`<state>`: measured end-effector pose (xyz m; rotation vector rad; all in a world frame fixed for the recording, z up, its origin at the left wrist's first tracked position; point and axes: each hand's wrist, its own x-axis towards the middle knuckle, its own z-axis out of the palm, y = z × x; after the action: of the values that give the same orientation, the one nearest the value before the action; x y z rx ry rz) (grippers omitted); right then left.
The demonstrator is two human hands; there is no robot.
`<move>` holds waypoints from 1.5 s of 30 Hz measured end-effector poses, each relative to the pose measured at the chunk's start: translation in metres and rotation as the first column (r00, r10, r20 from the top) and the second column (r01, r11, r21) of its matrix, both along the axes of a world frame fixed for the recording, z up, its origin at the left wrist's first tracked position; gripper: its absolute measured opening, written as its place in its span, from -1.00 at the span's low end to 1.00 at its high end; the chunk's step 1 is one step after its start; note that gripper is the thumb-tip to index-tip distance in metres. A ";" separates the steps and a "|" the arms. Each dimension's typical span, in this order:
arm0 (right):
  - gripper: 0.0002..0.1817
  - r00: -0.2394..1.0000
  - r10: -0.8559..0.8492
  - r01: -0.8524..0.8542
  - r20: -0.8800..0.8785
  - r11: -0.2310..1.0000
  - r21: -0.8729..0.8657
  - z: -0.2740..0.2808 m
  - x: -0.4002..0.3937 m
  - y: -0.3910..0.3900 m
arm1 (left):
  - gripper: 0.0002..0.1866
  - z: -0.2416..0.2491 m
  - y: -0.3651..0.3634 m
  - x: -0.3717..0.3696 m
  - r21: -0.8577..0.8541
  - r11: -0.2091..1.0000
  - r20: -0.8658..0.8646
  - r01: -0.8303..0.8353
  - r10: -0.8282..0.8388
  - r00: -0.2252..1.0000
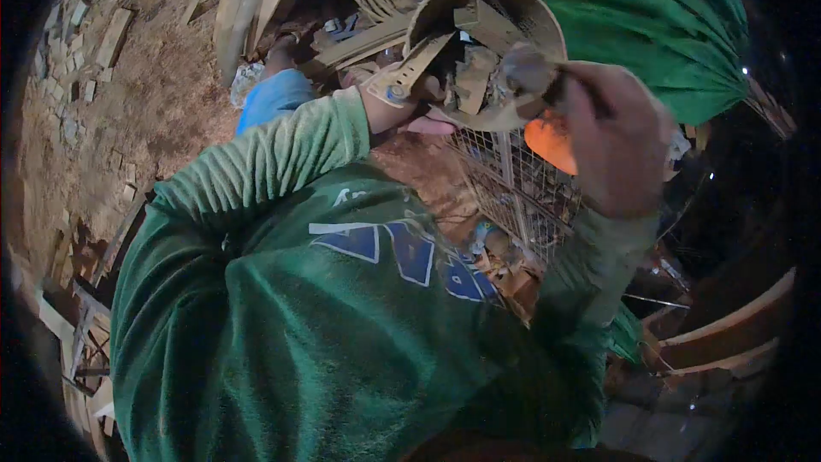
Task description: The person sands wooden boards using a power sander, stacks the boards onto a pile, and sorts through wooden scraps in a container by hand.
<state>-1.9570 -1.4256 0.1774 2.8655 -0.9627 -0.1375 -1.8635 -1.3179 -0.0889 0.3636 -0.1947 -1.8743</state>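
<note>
A round, pale container [416, 27] is tilted at the upper middle, with scraps and wood-like pieces [475, 77] inside. My left hand [398, 115] grips its lower left rim, thumb over the edge and fingers beneath; a band with a buckle-like piece is at the wrist. My right hand [617, 133], smeared by motion, is at the container's right side with fingers bent together. A blurred grey roundish thing [526, 70] lies by its fingertips over the container; whether the hand grips it is unclear. An orange object [552, 144] shows just left of my right hand.
A wire mesh frame [509, 171] stands below the container. Green cloth [650, 21] fills the upper right. Curved boards [244, 13] and wood strips [368, 44] lie at the upper left. A blue item [275, 99] is beside my left sleeve. Small wood pieces litter the dirt ground.
</note>
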 end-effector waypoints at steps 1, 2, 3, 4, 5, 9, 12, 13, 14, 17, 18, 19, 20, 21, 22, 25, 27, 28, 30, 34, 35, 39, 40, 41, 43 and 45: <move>-0.82 0.998 -0.042 0.042 0.049 0.999 -0.003 0.016 -0.003 0.001 | -0.62 -0.004 -0.001 -0.002 -0.109 0.994 0.185 -0.013 0.033 0.982; -0.81 0.976 -0.135 0.135 0.172 0.991 0.013 0.026 -0.008 0.003 | -0.60 0.013 -0.005 0.003 -0.218 0.976 0.358 -0.008 0.088 0.930; -0.81 0.930 -0.225 0.222 0.292 0.974 0.042 0.032 -0.013 0.004 | -0.61 0.033 -0.002 0.003 0.110 0.994 0.067 -0.019 0.012 0.998; -0.80 0.860 -0.311 0.303 0.405 0.949 0.085 0.037 -0.017 0.006 | -0.62 0.028 -0.002 -0.001 0.117 0.993 -0.010 -0.027 0.028 1.000; -0.80 0.826 -0.335 0.330 0.453 0.939 0.093 0.039 -0.021 0.007 | -0.63 0.018 -0.001 -0.005 0.125 0.991 -0.085 -0.035 0.046 0.995; -0.78 0.701 -0.449 0.445 0.554 0.883 0.152 0.044 -0.028 0.015 | -0.64 0.036 -0.005 0.001 0.284 0.957 0.100 0.053 -0.085 0.991; -0.76 0.673 -0.436 0.462 0.598 0.879 0.120 0.043 -0.038 0.019 | -0.61 0.033 0.005 -0.002 0.219 0.975 0.042 -0.031 0.023 0.999; -0.76 0.670 -0.412 0.456 0.617 0.885 0.095 0.042 -0.042 0.018 | -0.61 0.036 0.004 -0.001 0.227 0.974 0.027 -0.019 0.013 1.000; -0.76 0.663 -0.397 0.434 0.634 0.895 0.106 0.043 -0.044 0.017 | -0.60 0.041 0.003 0.002 0.235 0.972 0.010 -0.006 0.004 1.000; -0.76 0.662 -0.358 0.402 0.658 0.911 0.091 0.047 -0.046 0.015 | -0.57 0.038 0.001 0.004 0.222 0.975 -0.078 0.030 -0.013 0.997; -0.76 0.676 -0.351 0.414 0.648 0.908 0.060 0.048 -0.045 0.014 | -0.56 0.031 0.000 0.002 0.212 0.977 -0.114 0.039 -0.015 0.993; -0.76 0.690 -0.346 0.424 0.636 0.905 0.031 0.047 -0.044 0.013 | -0.56 0.019 -0.006 -0.004 0.212 0.975 -0.146 0.060 -0.029 0.989; -0.76 0.695 -0.337 0.418 0.635 0.908 0.023 0.047 -0.044 0.010 | -0.56 0.013 -0.015 -0.008 0.214 0.974 -0.178 0.080 -0.042 0.983; -0.76 0.701 -0.330 0.413 0.633 0.911 0.017 0.046 -0.045 0.008 | -0.57 0.008 -0.015 -0.011 0.225 0.971 -0.156 0.076 -0.041 0.987; -0.76 0.706 -0.323 0.408 0.630 0.913 0.011 0.044 -0.044 0.007 | -0.57 0.012 -0.017 -0.009 0.236 0.969 -0.135 0.072 -0.041 0.990; -0.76 0.677 -0.354 0.419 0.645 0.906 0.058 0.040 -0.036 0.009 | -0.62 0.058 -0.009 0.013 0.267 0.962 -0.035 -0.060 0.072 0.997; -0.76 0.735 -0.315 0.388 0.601 0.922 0.009 0.038 -0.039 0.004 | -0.55 0.091 -0.013 0.028 0.407 0.908 0.044 -0.099 0.089 0.995; -0.76 0.762 -0.294 0.371 0.577 0.929 -0.016 0.036 -0.039 0.001 | -0.49 0.093 -0.010 0.023 0.378 0.917 0.125 -0.131 0.090 0.988; -0.76 0.727 -0.336 0.369 0.599 0.927 0.072 0.030 -0.034 0.002 | -0.31 0.096 -0.006 0.014 0.319 0.929 0.290 -0.188 0.094 0.953; -0.78 0.700 -0.357 0.332 0.619 0.930 0.161 0.020 -0.035 0.000 | -0.61 0.068 -0.004 0.026 0.411 0.907 0.025 -0.091 0.089 0.996; -0.78 0.694 -0.368 0.347 0.619 0.924 0.160 0.018 -0.033 0.002 | -0.67 0.062 -0.004 0.028 0.429 0.902 -0.048 -0.059 0.087 0.995; -0.79 0.686 -0.392 0.367 0.613 0.914 0.175 0.013 -0.029 0.005 | -0.72 0.028 -0.008 0.016 0.408 0.912 -0.060 0.054 -0.032 0.998; -0.80 0.685 -0.394 0.361 0.612 0.914 0.184 0.015 -0.036 0.007 | -0.71 0.031 -0.009 0.011 0.388 0.917 -0.049 0.094 -0.081 0.995; -0.81 0.762 -0.363 0.323 0.537 0.931 0.170 0.014 -0.036 0.007 | -0.70 0.032 -0.010 0.012 0.369 0.920 -0.039 0.134 -0.129 0.991; -0.83 0.885 -0.280 0.240 0.371 0.959 0.153 0.008 -0.037 0.004 | -0.60 0.042 -0.008 0.010 0.343 0.938 0.054 0.043 -0.066 0.996; -0.79 0.967 -0.154 0.099 0.201 0.961 0.258 -0.009 -0.029 -0.004 | -0.54 0.037 -0.005 0.016 0.010 0.997 0.175 -0.082 0.079 0.981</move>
<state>-1.9864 -1.4301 0.1679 3.0930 -1.2547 0.0560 -1.8480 -1.3226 -0.0522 0.5408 -0.2777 -1.7653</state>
